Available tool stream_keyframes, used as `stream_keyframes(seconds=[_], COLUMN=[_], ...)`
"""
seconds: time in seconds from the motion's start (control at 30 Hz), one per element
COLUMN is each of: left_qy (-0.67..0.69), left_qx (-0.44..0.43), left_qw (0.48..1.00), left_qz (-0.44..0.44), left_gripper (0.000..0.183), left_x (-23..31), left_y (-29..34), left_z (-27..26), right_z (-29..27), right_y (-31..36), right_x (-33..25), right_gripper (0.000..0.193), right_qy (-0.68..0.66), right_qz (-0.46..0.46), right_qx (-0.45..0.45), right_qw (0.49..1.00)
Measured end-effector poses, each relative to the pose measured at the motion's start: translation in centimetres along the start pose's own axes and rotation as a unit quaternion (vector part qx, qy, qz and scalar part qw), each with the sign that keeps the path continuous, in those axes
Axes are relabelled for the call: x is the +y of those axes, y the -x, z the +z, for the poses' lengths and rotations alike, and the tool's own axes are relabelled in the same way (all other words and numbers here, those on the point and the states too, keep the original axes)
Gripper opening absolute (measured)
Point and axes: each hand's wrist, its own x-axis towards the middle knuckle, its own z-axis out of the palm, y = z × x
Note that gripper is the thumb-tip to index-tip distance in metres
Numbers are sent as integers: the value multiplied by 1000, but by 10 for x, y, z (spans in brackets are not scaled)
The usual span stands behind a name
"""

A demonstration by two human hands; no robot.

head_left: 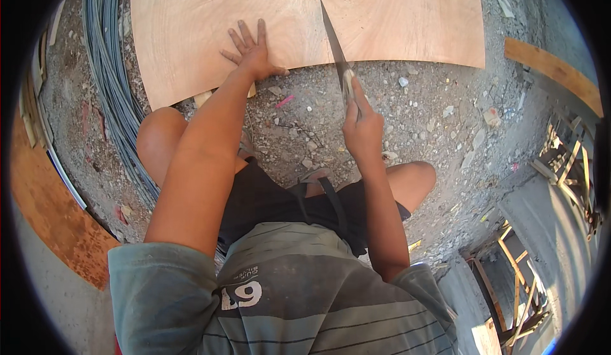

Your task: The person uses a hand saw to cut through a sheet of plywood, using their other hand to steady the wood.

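A wide sheet of plywood (pixel 407 18) lies before me. My left hand (pixel 253 56) rests flat on it near its close edge, fingers spread and holding nothing. My right hand (pixel 363 121) is wrapped round the handle of a hand saw (pixel 333 40). The saw's blade slants up and away, its far end in a narrow cut that runs on toward the top of the view. The cut lies to the right of my left hand. Part of the handle is hidden by my fingers.
Coiled grey rods (pixel 108 49) run along the left of the plywood. Rubble and gravel (pixel 305 123) cover the ground between my knees and the sheet. A brown board (pixel 554 72) lies at the right, above scrap timber (pixel 569 164). Another rusty-brown board (pixel 57 221) is at the left.
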Motion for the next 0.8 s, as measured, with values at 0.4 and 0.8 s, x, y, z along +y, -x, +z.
stream_keyframes(seconds=[0.4, 0.8], left_qy=[-4, -12], left_qx=[7, 15], left_qw=[999, 999], left_qz=[34, 42], left_gripper=[166, 167], left_x=[16, 25], left_y=[-12, -11], left_z=[13, 19], right_z=[30, 15], right_y=[-87, -86], right_x=[0, 0], right_gripper=[42, 44], right_qy=[32, -13], right_qz=[-73, -29], right_qx=[91, 71], right_qw=[993, 997])
